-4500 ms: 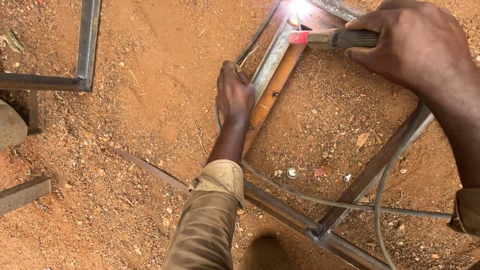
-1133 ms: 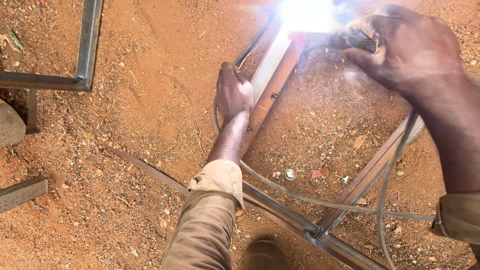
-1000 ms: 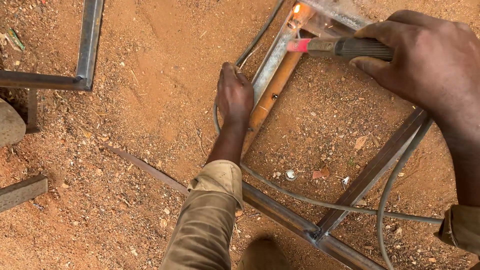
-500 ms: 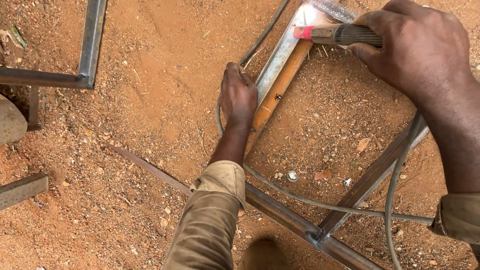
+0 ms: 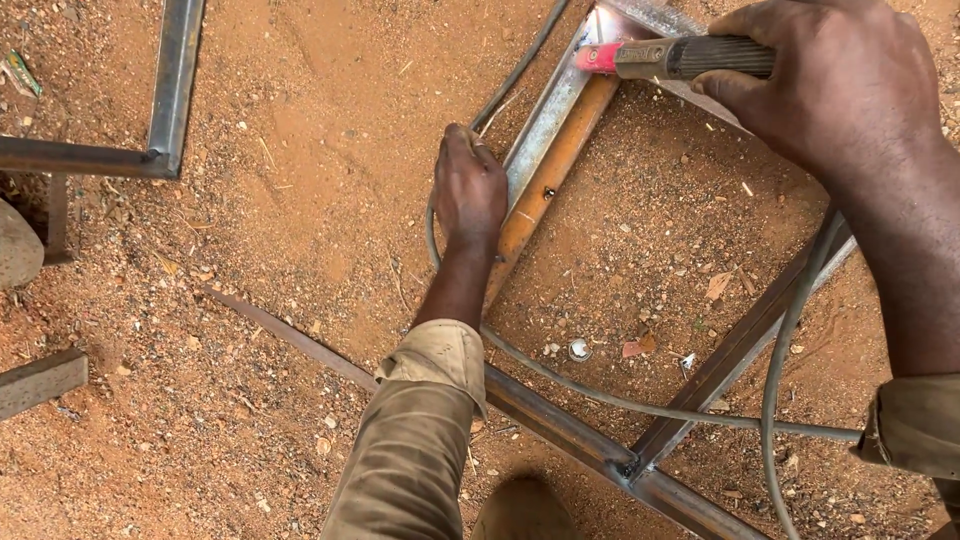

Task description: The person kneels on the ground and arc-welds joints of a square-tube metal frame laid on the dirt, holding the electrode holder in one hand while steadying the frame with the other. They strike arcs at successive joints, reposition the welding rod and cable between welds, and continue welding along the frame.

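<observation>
2 hands work: right hand (image 5: 840,90) grips the electrode holder (image 5: 680,57), left hand (image 5: 470,190) presses flat on the steel frame (image 5: 545,130).

The electrode holder's (image 5: 690,58) rear grip is hidden inside the right hand (image 5: 840,90); the metal frame's (image 5: 560,110) top corner is cut off; the grey cable (image 5: 780,370) leaves the bottom edge.

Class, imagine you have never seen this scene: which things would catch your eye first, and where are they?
First, the right hand at the top right, gripping a welding electrode holder whose pink tip points at the corner of a metal frame lying on red sandy ground. Next, the left hand in the middle, pressing on the frame's left bar. A grey cable trails down the right side.
</observation>
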